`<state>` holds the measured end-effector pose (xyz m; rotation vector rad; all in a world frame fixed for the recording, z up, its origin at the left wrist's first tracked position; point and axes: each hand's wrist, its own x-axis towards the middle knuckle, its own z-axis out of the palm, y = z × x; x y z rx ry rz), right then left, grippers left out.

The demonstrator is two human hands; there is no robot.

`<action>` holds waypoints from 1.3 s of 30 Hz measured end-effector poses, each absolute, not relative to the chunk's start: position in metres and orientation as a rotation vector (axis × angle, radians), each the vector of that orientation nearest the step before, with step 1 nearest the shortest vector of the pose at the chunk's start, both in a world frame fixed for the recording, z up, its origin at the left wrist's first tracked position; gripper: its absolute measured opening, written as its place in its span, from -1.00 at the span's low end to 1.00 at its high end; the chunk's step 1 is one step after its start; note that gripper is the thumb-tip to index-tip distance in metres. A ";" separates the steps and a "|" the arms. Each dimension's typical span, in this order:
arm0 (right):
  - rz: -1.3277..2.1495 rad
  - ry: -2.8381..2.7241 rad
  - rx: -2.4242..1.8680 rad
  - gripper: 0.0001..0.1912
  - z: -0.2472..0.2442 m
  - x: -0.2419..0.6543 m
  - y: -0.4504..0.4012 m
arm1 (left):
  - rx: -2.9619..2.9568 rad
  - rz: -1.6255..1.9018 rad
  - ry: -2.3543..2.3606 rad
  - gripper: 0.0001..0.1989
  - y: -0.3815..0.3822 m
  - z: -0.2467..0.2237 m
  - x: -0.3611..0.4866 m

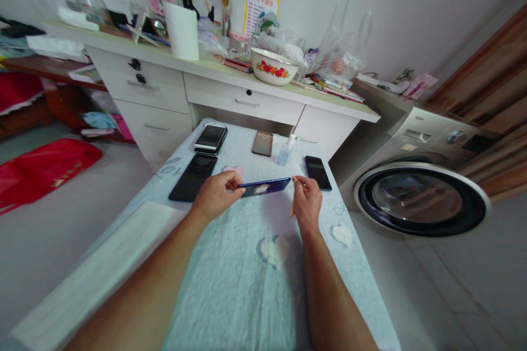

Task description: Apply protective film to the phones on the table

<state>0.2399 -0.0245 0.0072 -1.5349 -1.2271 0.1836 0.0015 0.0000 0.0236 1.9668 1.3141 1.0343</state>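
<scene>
A dark phone with a blue edge (272,185) is held tilted above the cloth-covered table, its glossy face catching a pale reflection. My left hand (220,191) pinches its left end between thumb and fingers. At the phone's right end, my right hand (307,197) is closed, thumb and forefinger pinched together by the corner. Whatever small thing those fingers hold is too small to make out. Beyond the phone stand a clear spray bottle (286,149) and a brownish phone case (262,143). Another dark phone (318,173) lies right of my right hand.
A black tablet (193,178) and stacked phones (211,137) lie at the table's left. A white board (102,269) runs along the left edge. Behind is a cluttered desk (222,72) with a flowered enamel bowl (274,68). A washing machine (415,197) stands at right.
</scene>
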 end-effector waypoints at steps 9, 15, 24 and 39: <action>0.148 -1.270 -1.509 -0.75 0.012 0.238 -0.027 | 2.018 0.912 1.178 -0.96 -0.004 0.026 0.006; 0.117 -1.296 -1.525 -0.73 0.011 0.243 -0.025 | 2.092 0.838 1.067 -0.98 -0.008 0.026 0.009; 0.233 -1.196 -1.675 -0.68 -0.005 0.254 -0.018 | 2.241 0.725 1.003 -0.92 -0.016 0.034 0.020; 0.355 -1.312 -1.750 -0.71 -0.004 0.254 -0.018 | 2.508 0.435 1.008 -0.88 -0.034 0.025 0.039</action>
